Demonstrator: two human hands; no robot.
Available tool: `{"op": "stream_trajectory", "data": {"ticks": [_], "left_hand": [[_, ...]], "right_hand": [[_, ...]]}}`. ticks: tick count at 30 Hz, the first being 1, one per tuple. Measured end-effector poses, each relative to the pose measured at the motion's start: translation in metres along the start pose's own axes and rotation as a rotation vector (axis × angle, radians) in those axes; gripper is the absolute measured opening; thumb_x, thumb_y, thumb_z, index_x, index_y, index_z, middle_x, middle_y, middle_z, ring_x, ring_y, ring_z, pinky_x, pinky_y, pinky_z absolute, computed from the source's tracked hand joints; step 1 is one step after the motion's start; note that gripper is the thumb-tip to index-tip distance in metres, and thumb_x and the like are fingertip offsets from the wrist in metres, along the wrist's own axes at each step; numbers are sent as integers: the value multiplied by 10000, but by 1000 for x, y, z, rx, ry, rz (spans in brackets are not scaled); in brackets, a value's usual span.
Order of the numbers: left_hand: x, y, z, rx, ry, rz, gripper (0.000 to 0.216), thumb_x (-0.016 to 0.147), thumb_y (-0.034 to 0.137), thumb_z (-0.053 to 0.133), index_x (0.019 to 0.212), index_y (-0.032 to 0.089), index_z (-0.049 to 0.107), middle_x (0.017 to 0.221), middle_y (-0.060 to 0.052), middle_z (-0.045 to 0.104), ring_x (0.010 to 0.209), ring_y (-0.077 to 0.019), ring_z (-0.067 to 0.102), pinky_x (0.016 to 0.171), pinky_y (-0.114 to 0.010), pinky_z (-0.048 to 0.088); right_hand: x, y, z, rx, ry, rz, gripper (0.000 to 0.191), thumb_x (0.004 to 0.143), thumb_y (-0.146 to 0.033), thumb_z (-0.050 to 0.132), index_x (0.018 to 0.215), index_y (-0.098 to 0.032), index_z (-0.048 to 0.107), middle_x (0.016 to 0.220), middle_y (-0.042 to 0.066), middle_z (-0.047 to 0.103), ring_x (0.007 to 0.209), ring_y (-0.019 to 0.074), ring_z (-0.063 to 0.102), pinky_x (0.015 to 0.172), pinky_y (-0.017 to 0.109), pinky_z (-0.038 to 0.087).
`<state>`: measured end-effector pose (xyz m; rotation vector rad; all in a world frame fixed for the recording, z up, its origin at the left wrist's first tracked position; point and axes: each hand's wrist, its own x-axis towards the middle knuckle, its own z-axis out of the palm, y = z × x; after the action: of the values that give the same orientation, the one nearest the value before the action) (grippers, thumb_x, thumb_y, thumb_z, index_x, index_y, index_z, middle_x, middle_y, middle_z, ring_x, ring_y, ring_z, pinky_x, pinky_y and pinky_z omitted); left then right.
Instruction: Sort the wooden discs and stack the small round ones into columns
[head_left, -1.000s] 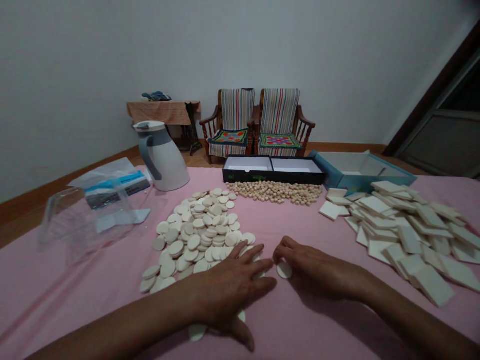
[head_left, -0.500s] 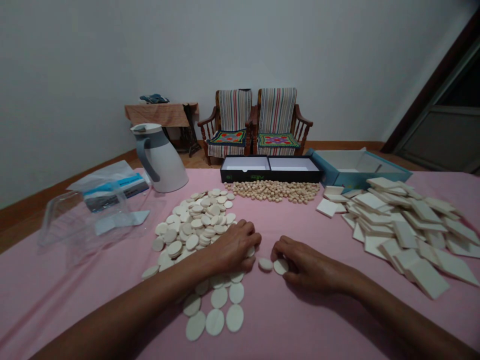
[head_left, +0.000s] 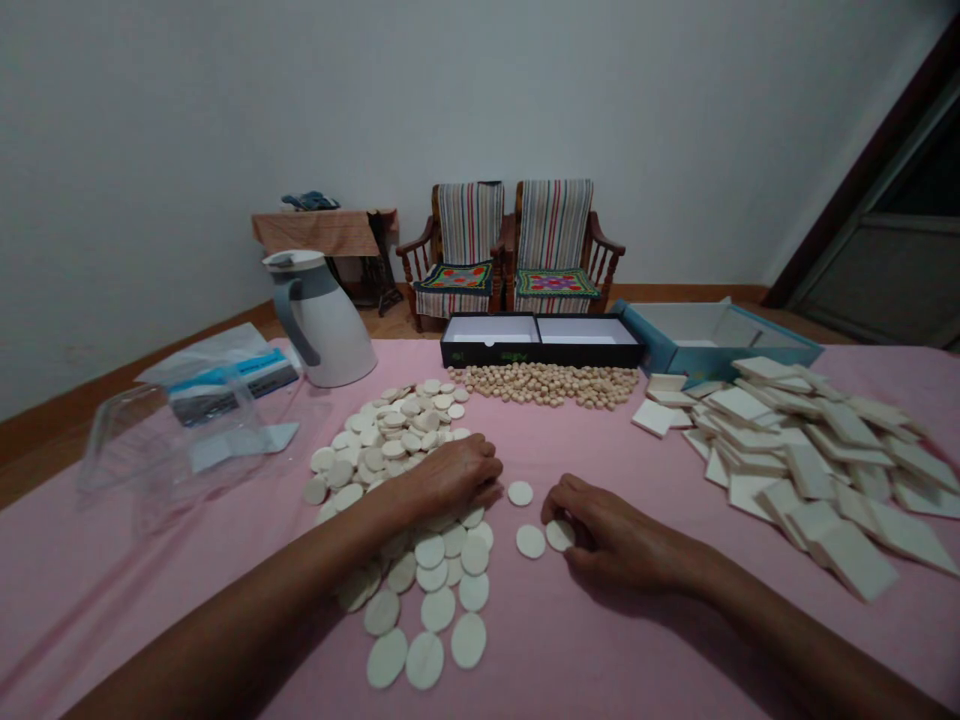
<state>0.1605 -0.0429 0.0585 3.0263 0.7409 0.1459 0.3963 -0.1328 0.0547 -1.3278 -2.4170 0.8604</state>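
Note:
My left hand (head_left: 459,474) reaches over the right side of a spread heap of round pale wooden discs (head_left: 394,449). Its fingers are curled together and point down, and what lies under them is hidden. Just off those fingertips, a single disc (head_left: 520,493) lies flat on the pink cloth. My right hand (head_left: 611,528) rests on the cloth, with thumb and fingers pinched on a disc (head_left: 559,536). Another flat disc (head_left: 531,542) sits just left of that one. In front of my left forearm, more discs (head_left: 425,660) lie loosely spread towards me.
Square wooden tiles (head_left: 810,440) are heaped at right, before an open blue box (head_left: 697,355). Small wooden beads (head_left: 551,383) lie along a black two-part tray (head_left: 540,353). Left stand a white jug (head_left: 330,325) and clear plastic packaging (head_left: 127,440); two chairs (head_left: 555,240) are beyond.
My left hand has let go of a disc, now flat on the cloth, and drawn back left over the heap. The disc beside my right hand, tilted before, now lies flat.

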Motion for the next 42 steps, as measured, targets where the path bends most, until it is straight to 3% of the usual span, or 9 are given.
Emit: {"op": "stream_trajectory", "data": {"ticks": [7, 11, 13, 16, 19, 22, 28, 36, 42], "left_hand": [[-23, -44, -34, 186, 89, -266, 242, 900, 269, 499, 705, 153, 584, 766, -68, 587, 751, -177, 530, 638, -269, 384], [-27, -43, -42, 275, 124, -434, 242, 857, 370, 578, 784, 153, 658, 881, -120, 628, 883, -260, 533, 701, -341, 409], [-22, -28, -36, 212, 189, -385, 184, 854, 333, 589, 878, 170, 672, 960, -116, 636, 958, -272, 525, 793, -390, 411], [-7, 5, -16, -170, 103, -102, 205, 899, 269, 533, 1061, 183, 626, 1016, -78, 634, 939, -185, 561, 833, -308, 436], [8, 32, 3, -267, 21, 41, 197, 895, 209, 525, 1073, 198, 608, 1035, -75, 615, 945, -179, 559, 817, -288, 443], [14, 42, 8, -245, -15, -18, 140, 891, 166, 492, 919, 173, 629, 932, -72, 596, 871, -176, 553, 751, -274, 449], [2, 43, -16, -424, -23, -39, 296, 802, 175, 614, 1097, 200, 605, 984, -54, 565, 905, -168, 553, 787, -253, 465], [-9, 67, -7, -330, -124, -42, 168, 792, 133, 582, 954, 180, 577, 969, -58, 565, 863, -168, 557, 742, -247, 466], [-25, 25, -33, -122, 70, -257, 119, 829, 199, 559, 942, 165, 573, 948, -72, 554, 863, -186, 544, 747, -282, 452]], "right_hand": [[0, 3, 1, 29, 3, -5, 353, 636, -31, 469, 945, -192, 529, 889, 17, 495, 745, 141, 454, 648, 257, 342], [0, 3, 0, 31, 4, -2, 352, 636, -31, 470, 944, -191, 531, 887, 19, 494, 740, 142, 452, 638, 255, 339], [0, 2, -1, 29, 6, -5, 356, 632, -30, 470, 945, -190, 528, 883, 18, 494, 733, 142, 448, 632, 255, 336], [0, 1, -1, 24, 13, 1, 349, 633, -32, 468, 940, -189, 521, 867, 16, 490, 725, 142, 443, 626, 255, 331], [0, 1, 0, 19, 30, 4, 328, 632, -27, 459, 915, -186, 510, 854, 13, 483, 722, 140, 440, 616, 251, 323], [-1, 3, 1, 23, 38, -2, 335, 622, -22, 457, 911, -184, 510, 850, 10, 482, 723, 138, 438, 615, 248, 320], [0, 4, -1, 59, 35, -3, 359, 621, -14, 471, 935, -178, 527, 839, 6, 484, 726, 136, 443, 628, 248, 335], [-2, 11, -1, 117, 45, -123, 473, 660, 20, 468, 1077, -192, 533, 982, 39, 492, 880, 152, 488, 751, 266, 398], [0, 12, 0, 118, 56, -105, 395, 688, 14, 469, 1007, -193, 576, 947, 35, 521, 879, 157, 503, 769, 274, 401]]}}
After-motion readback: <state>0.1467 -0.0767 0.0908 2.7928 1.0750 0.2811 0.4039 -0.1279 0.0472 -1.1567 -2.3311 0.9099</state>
